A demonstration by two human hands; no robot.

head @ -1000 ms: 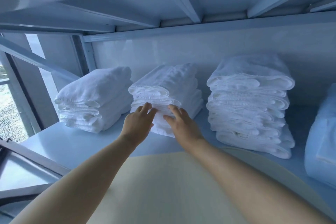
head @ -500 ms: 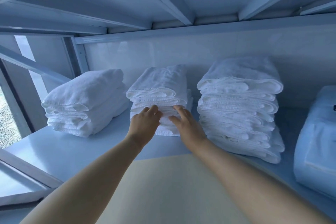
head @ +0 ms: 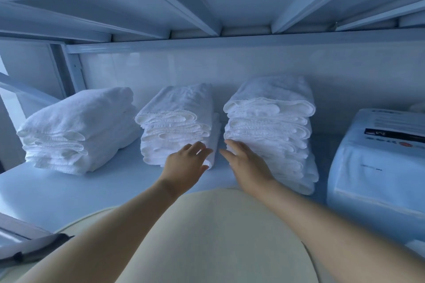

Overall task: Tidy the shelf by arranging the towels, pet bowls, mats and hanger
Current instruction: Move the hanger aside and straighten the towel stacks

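Note:
Three stacks of folded white towels sit side by side on the shelf board (head: 57, 190): a left stack (head: 76, 128), a middle stack (head: 177, 119) and a taller right stack (head: 271, 122). My left hand (head: 186, 163) is in front of the middle stack's lower right corner, fingers spread, holding nothing. My right hand (head: 246, 163) lies flat against the lower left front of the right stack, fingers extended. A narrow gap separates the middle and right stacks.
A pale wrapped package (head: 377, 163) with a printed label stands at the right end of the shelf. The shelf above, with its ribs (head: 213, 25), hangs low overhead. A metal upright (head: 73, 69) marks the back left corner. A dark object (head: 34, 250) lies at the lower left.
Both hands have left the front of the middle stack and shifted right. The right hand now rests on the right stack. The middle stack sits straighter than a second ago.

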